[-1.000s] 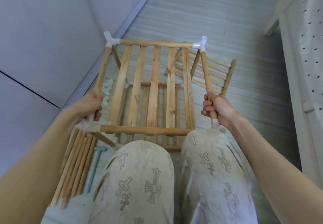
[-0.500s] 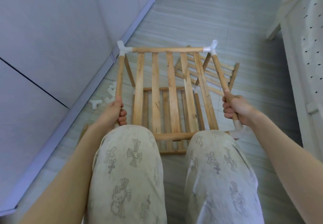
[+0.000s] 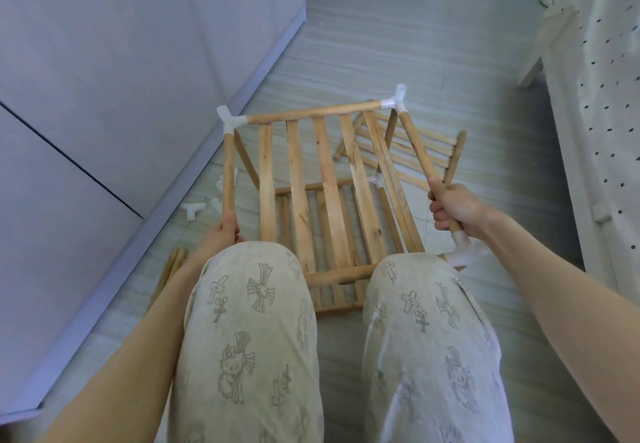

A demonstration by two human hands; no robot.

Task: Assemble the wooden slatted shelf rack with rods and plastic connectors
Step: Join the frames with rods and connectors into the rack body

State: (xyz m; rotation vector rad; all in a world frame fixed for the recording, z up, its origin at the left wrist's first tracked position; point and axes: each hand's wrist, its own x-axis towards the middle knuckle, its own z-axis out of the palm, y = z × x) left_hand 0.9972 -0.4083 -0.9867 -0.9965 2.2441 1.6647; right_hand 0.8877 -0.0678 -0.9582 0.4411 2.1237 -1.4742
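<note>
Over the last second the rack frame [image 3: 322,179] has swung clockwise and settled lower toward the knees, so the tiers look joined and the person seems to be positioning it for the next rods. By the wall's foot lie spare rods [image 3: 171,266] and loose white connectors [image 3: 194,210]. The left hand [image 3: 221,235] curls round the left side rod [image 3: 228,172]. The right hand [image 3: 453,207] grips the right side rod [image 3: 417,148], just above its corner connector [image 3: 462,252]. Another slatted panel [image 3: 415,155] lies on the floor beyond.
</note>
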